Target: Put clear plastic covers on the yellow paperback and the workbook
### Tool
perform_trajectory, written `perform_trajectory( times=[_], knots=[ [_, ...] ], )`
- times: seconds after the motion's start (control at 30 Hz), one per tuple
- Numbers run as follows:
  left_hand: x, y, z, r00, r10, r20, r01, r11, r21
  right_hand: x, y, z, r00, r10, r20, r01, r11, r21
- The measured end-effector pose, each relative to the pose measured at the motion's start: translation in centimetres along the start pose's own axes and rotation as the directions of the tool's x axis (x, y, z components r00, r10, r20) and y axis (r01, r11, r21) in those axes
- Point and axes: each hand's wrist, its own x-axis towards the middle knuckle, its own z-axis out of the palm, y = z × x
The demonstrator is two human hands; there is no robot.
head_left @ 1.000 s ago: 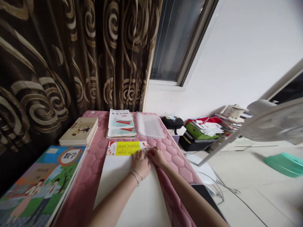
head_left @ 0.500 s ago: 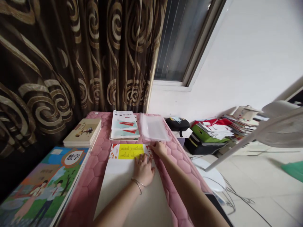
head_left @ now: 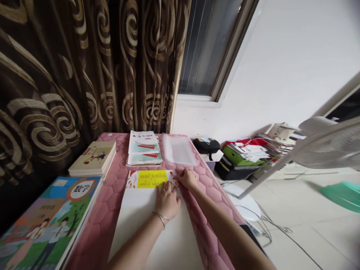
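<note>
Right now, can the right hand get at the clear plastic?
Probably yes. The clear plastic lies just past the right hand, with only pink mat showing between. It would likely have to leave the printed strip's right edge first.

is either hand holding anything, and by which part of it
The right hand is at the right edge of the printed strip; whether it pinches that edge cannot be told. The left hand lies palm down, gripping nothing.
</note>
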Motion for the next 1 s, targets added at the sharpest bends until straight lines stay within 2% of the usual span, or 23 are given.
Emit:
perform_trajectory(
  times=[0.13,0.23,0.43,0.57,0.67,0.77,1.0],
  knots=[
    [0.0,0.0,0.2,1.000,-0.008,-0.009,0.008,1.000,-0.009,2.7,-1.5,0.5,0.998,0.056,-0.012,-0.056,0.998,-0.001],
    [0.0,0.0,0.2,1.000,-0.005,-0.017,0.005,1.000,-0.012,2.8,-1.6,0.7,0.999,0.045,-0.020,-0.045,0.999,-0.003],
    [0.0,0.0,-0.1,1.000,-0.004,-0.005,0.004,1.000,0.031,-0.1,-0.5,0.5,0.999,-0.022,-0.049,0.021,1.000,-0.014],
    [0.1,0.0,-0.1,1.000,0.005,0.000,-0.005,0.999,0.041,-2.5,0.9,0.2,0.997,-0.071,-0.018,0.071,0.997,-0.008],
    [0.1,0.0,0.0,1.000,0.005,0.008,-0.005,0.999,0.042,-3.1,1.6,-0.1,0.996,-0.087,0.011,0.087,0.996,-0.003],
    [0.2,0.0,0.0,1.000,-0.003,0.014,0.003,0.999,0.043,-2.0,1.4,-0.2,0.998,-0.065,0.021,0.065,0.998,-0.006],
    [0.0,0.0,0.2,1.000,0.003,0.001,-0.003,1.000,0.008,2.9,-0.9,0.7,0.999,0.038,-0.004,-0.038,0.999,-0.006]
  ],
)
